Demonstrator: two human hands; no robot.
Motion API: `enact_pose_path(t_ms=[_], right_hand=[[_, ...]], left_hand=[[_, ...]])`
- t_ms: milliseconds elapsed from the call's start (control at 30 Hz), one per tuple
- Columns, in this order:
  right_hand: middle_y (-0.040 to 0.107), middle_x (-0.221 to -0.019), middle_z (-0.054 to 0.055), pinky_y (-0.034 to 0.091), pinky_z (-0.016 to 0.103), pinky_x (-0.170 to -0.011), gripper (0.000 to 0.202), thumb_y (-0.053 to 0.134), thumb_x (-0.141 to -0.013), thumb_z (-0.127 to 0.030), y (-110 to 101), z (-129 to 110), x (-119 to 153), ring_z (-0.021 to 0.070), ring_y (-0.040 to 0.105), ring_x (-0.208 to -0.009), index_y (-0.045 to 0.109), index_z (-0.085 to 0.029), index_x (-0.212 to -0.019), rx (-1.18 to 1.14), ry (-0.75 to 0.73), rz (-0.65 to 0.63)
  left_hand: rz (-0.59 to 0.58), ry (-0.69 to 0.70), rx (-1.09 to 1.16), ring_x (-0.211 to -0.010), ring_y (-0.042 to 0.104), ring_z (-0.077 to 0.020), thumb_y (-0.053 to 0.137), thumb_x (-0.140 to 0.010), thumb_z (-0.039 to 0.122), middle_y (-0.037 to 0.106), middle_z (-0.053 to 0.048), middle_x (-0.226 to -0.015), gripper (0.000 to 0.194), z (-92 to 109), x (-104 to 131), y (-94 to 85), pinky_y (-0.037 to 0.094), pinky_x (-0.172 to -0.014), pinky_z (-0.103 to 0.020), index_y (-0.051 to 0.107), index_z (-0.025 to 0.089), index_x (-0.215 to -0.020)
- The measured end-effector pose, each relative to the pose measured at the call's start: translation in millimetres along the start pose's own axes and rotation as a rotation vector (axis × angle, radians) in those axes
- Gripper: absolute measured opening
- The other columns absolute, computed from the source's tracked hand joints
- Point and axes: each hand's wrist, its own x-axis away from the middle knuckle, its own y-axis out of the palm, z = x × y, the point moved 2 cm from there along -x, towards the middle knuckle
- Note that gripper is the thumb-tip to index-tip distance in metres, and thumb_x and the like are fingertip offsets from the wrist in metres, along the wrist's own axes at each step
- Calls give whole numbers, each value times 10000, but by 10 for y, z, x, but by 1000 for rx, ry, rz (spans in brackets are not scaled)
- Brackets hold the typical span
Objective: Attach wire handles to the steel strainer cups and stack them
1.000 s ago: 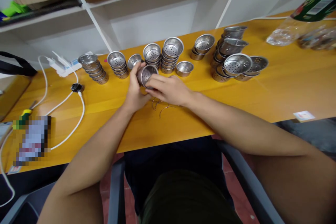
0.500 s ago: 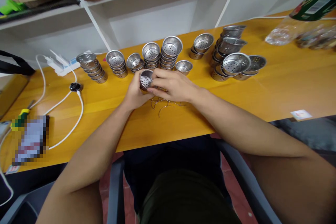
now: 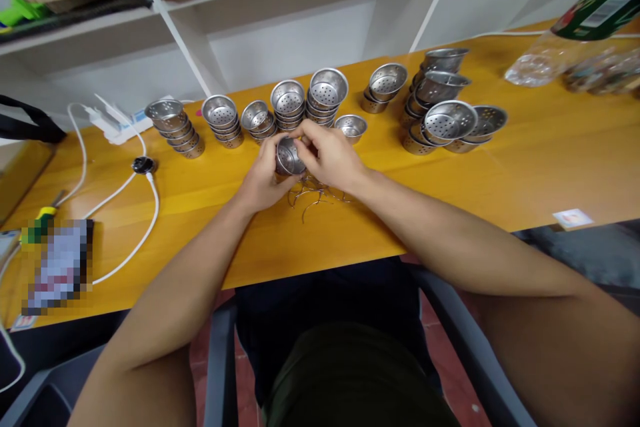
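Yellow-orange wooden table, bare along the near edge. Next in, thin curved metal wires lie loose and tangled just below the hands; a dropping wrist could snag one and drag its neighbours along, or a sharp end might prick.

Above them, a small silver perforated metal cup, held off the table between both hands, mouth tipped toward the wearer. Left hand: fingers curled round its side, thumb low. Right hand: fingers bent in at the rim, thumb close by; whether they pinch a wire, cannot tell. Likely trouble: smooth metal turning in the left grip if the right presses unevenly, or a thin edge catching a fingertip.

Just beyond the right hand, a low silver cup stands alone, easily nudged by the knuckles. Behind the hands, two tall nested stacks of silver cups, close together; a knock to one could carry to the other.

Right, farther off, a leaning pile of silver cups, rims overlapping askew. Looks the least stable; a sweep of the right forearm might spill it.
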Motion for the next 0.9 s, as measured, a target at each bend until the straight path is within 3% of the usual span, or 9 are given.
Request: enact_pose_path(t_ms=[167, 333, 467, 600, 700, 800, 900], right_hand=[[773, -943, 28, 527, 425, -873, 154, 599, -1188, -265, 50, 16, -21, 270, 728, -881, 746, -266, -1237, -118, 8, -8], [636, -830, -19, 501, 419, -773, 73, 619, -1183, -341, 177, 166, -59, 247, 601, -752, 674, -296, -1166, -353, 65, 25], [629, -859, -18, 536, 414, -704, 107, 628, -1214, -408, 302, 186, -53, 239, 594, -721, 655, -305, -1219, -475, 89, 16], [569, -863, -34, 595, 409, -657, 234, 569, -1289, -514, 373, 135, -28, 236, 592, -671, 608, -315, -1407, -503, 118, 181], [525, -890, -34, 655, 403, -691, 353, 591, -1316, -634, 259, 146, -29, 225, 599, -692, 630, -331, -1494, -428, 114, 291], [537, -848, -44, 607, 377, -701, 324, 669, -1294, -619, 1, 211, -55, 204, 560, -697, 710, -314, -1397, -361, 46, 151], [591, -763, -58, 503, 370, -727, 150, 749, -1219, -429, -231, 277, -48, 183, 528, -691, 771, -281, -1201, -196, -59, -228]], left_hand=[[4, -27, 59, -1582, 778, -394, 991, -1115, 575, 737, -170, -1681, 873, -76, 14, 41, 669, -1384, -566, 515, 282, -1786], [16, -56, 100, -1466, 839, -363, 980, -1125, 627, 767, -179, -1600, 843, -124, 19, 56, 750, -1256, -519, 529, 256, -1733], [47, -109, 153, -1396, 862, -341, 955, -1105, 792, 779, -178, -1553, 889, -178, 46, 75, 779, -1178, -488, 555, 252, -1688], [137, -201, 159, -1302, 867, -321, 954, -1030, 936, 783, -156, -1488, 976, -287, 41, 71, 778, -1157, -502, 566, 257, -1614], [223, -215, 72, -1426, 828, -359, 1076, -951, 869, 751, -141, -1529, 1020, -349, 25, 20, 727, -1285, -553, 600, 273, -1628], [305, -221, 1, -1571, 762, -395, 1158, -900, 786, 713, -130, -1558, 1030, -387, 29, -59, 645, -1412, -579, 632, 286, -1631], [311, -233, 84, -1537, 789, -378, 1094, -928, 879, 699, -141, -1597, 1111, -415, 44, -101, 679, -1357, -560, 536, 325, -1713]])
